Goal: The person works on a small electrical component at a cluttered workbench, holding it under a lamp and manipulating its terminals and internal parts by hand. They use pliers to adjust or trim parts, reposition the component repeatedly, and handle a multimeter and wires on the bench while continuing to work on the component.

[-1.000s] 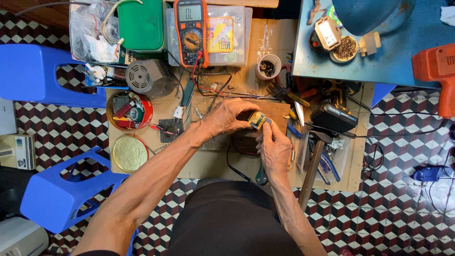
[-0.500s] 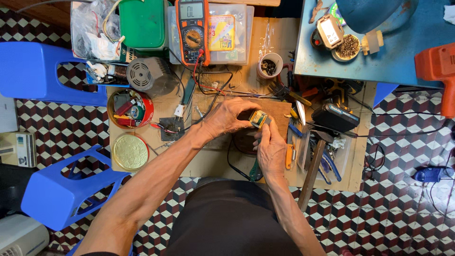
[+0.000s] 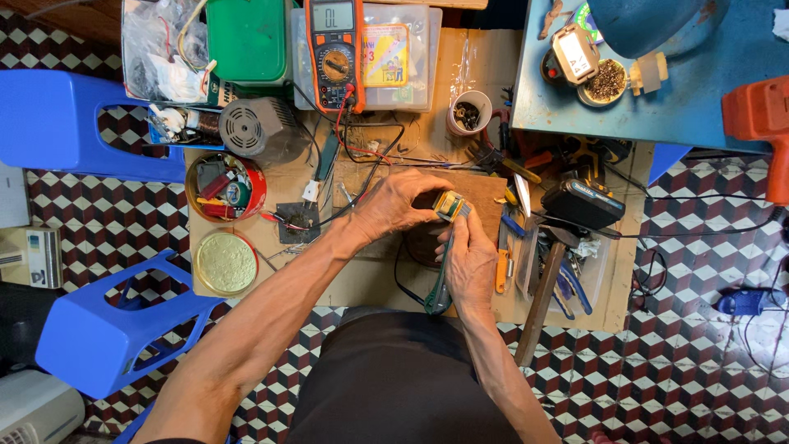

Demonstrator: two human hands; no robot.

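Note:
My left hand (image 3: 400,200) grips a small yellow-and-green wound part (image 3: 449,205), like a little transformer, above the cardboard-covered workbench (image 3: 362,279). My right hand (image 3: 469,263) comes up from below with its fingers against the same part. A dark green tool handle (image 3: 438,288) runs under my right palm; whether the hand clasps it is hard to tell.
An orange multimeter (image 3: 334,53) with red and black leads stands at the back. A red tin of parts (image 3: 225,187), a round lid (image 3: 225,262), a grey motor (image 3: 251,127), a hammer (image 3: 542,288) and pliers crowd the bench. Blue stools (image 3: 99,329) stand left.
Both hands stay on the small part at the bench's middle. A dark green tool handle now shows below my right hand; otherwise little has shifted.

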